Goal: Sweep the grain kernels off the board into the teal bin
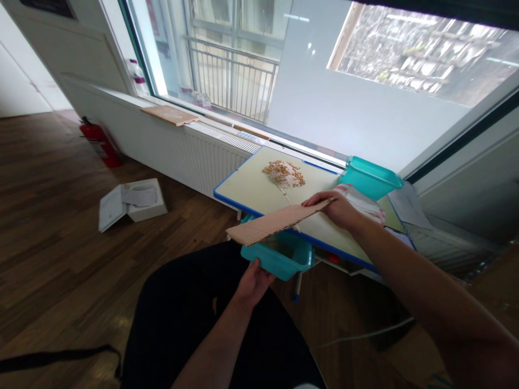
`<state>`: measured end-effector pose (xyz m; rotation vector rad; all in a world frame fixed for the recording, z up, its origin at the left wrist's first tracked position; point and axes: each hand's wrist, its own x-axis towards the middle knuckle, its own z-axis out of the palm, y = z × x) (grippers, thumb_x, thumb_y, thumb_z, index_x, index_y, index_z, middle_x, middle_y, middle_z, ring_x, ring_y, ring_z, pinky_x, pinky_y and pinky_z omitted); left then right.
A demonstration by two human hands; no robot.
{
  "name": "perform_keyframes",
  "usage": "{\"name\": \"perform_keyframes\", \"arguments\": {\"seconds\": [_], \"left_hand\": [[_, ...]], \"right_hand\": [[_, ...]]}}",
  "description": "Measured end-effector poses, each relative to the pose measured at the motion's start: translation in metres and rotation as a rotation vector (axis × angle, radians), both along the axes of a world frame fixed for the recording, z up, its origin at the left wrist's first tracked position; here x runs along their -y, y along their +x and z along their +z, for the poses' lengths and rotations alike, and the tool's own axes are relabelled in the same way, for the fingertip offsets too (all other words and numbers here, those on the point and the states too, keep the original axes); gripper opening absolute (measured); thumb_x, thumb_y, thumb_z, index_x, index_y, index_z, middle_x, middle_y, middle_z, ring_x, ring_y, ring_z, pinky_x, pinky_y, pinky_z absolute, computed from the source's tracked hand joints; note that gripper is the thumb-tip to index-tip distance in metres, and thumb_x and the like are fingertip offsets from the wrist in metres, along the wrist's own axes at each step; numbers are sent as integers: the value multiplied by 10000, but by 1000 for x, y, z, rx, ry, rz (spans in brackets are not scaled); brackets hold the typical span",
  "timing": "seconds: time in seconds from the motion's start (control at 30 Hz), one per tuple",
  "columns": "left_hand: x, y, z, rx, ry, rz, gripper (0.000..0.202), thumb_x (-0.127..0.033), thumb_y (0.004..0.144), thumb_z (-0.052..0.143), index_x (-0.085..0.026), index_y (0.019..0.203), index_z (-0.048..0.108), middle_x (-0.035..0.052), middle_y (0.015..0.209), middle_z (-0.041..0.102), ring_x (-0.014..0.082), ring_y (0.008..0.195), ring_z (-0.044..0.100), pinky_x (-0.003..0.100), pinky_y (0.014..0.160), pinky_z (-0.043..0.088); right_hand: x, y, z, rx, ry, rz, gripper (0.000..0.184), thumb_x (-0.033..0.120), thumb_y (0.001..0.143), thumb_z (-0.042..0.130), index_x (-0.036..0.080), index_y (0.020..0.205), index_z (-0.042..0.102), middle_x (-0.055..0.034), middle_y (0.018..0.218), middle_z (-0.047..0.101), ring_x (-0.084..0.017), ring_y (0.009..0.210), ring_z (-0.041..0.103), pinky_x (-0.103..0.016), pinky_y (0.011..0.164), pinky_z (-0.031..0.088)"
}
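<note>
My left hand (255,283) grips the near wall of a teal plastic bin (279,263), held just below the front edge of a small table (239,186). A flat strip of cardboard (275,222) is pinched in my right hand (336,208) and slants down to the left, over the bin. It covers part of the bin's opening, and the bin's contents are hard to make out. On the tabletop lies a heap of orange-brown kernels mixed with white grains (284,174). A thin pale trail of it runs from the heap toward the cardboard.
A second teal bin (371,177) stands at the table's right, by a white and red cloth (359,202). Behind the table are a radiator (194,148) and a window. On the floor to the left sit an open white box (148,208) and a fire extinguisher (101,145).
</note>
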<state>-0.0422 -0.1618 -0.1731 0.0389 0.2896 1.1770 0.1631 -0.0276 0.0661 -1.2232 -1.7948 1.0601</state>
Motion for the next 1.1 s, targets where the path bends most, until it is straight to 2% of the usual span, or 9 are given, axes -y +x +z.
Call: {"name": "perform_keyframes", "arguments": {"seconds": [0.23,0.47,0.63,0.87,1.1], "left_hand": [[2,3,2,19,-3,4,469,-316,925,612,-249,1379,514,87,1345,648,262,1335,522,495,1156,356],[4,6,2,10,-40,-13,347,-300,933,595,-217,1270,591,83,1286,681,268,1313,540,499,1157,356],[5,8,4,15,-45,-33,391,-305,933,599,-220,1313,559,91,1313,667,263,1271,577,502,1152,361],[7,10,6,5,-21,-42,516,-310,927,609,-229,1417,471,106,1341,648,273,1290,564,511,1160,347],[9,15,10,1,-60,-32,484,-289,902,649,-215,1357,501,97,1272,682,265,1189,627,520,1129,390]], "right_hand": [[8,7,-3,-45,-9,10,184,368,608,827,209,610,733,-70,773,763,-218,811,716,-363,789,556],[18,5,7,10,-17,-6,153,362,609,813,222,636,757,-62,752,761,-198,741,700,-349,755,554],[24,3,7,-20,-56,-102,141,335,594,806,209,620,747,-75,730,752,-221,746,700,-362,741,542],[40,-2,6,24,-46,-194,53,214,612,739,218,659,764,-58,735,753,-208,718,660,-347,688,510],[52,-8,3,-13,-13,-252,101,200,588,695,222,660,762,-40,705,745,-182,663,627,-320,630,461]]}}
